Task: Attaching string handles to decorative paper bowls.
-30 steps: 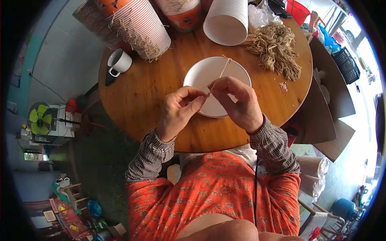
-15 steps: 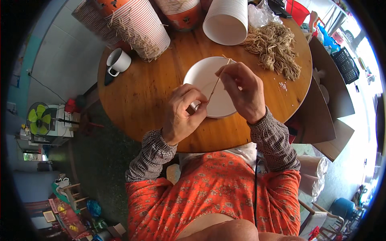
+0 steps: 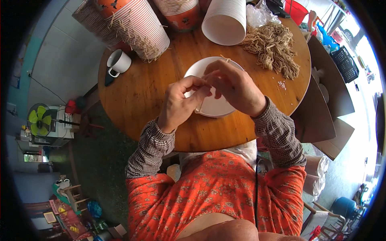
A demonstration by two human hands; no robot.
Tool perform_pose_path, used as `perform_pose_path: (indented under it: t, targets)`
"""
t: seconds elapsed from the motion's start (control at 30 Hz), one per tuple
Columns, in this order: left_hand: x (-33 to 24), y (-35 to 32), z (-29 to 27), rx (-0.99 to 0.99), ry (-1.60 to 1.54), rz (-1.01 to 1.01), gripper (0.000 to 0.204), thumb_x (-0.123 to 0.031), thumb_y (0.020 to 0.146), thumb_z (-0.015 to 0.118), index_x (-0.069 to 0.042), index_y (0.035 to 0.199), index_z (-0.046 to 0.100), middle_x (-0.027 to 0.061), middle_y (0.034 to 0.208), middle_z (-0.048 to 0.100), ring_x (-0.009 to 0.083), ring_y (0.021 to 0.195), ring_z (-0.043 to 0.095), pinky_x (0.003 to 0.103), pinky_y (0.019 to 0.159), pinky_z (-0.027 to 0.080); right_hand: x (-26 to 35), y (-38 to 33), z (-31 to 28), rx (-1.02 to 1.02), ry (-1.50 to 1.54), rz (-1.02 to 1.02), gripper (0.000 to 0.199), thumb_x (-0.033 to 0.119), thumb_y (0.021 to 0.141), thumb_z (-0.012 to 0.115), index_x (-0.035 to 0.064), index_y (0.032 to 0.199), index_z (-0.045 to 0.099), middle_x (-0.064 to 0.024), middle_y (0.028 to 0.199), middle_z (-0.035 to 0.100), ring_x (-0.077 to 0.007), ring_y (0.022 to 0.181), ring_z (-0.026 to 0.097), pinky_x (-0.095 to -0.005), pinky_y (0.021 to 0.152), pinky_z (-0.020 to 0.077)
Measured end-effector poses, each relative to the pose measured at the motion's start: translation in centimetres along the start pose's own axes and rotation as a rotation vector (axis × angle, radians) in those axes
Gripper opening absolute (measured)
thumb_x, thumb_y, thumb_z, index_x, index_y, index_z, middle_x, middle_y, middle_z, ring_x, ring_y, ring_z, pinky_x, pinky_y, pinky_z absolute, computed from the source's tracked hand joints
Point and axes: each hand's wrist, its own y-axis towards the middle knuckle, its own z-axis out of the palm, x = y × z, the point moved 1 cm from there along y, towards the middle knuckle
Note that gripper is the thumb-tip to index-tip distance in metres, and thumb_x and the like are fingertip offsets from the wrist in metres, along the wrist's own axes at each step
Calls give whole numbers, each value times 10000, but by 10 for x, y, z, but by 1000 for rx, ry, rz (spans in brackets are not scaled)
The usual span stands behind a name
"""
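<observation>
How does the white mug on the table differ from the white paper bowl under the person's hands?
The white mug is small with a handle; the white paper bowl is wider and handleless. The mug lies tipped on its side near the table's left edge, untouched; the bowl sits under the left hand and right hand, which meet above it, pinching a thin straw-coloured strand. Both are white and rest on the round wooden table.

Plate (image 3: 215,105) middle behind both hands
</observation>
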Motion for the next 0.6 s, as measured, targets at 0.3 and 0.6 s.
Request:
perform_pose_path:
  t: [0.3, 0.6]
  targets:
    - [-4, -10, -8, 11, 95, -45, 145, -81, 860, 681, 31, 951, 665, 63, 833, 699, 97, 777, 642, 241, 710, 513, 7, -3, -5, 74, -511, -474, 123, 51, 817, 654, 41, 937, 628, -105, 848, 636, -263, 731, 634, -353, 642, 524]
    - [-4, -18, -10, 98, -181, -115, 237, -110, 926, 615, 52, 1099, 602, 75, 960, 687, 122, 914, 641, 252, 848, 499, 8, -4, -3, 30, -632, -638, 184, 3, 782, 648, 46, 960, 627, -108, 904, 604, -315, 800, 621, -394, 673, 524]
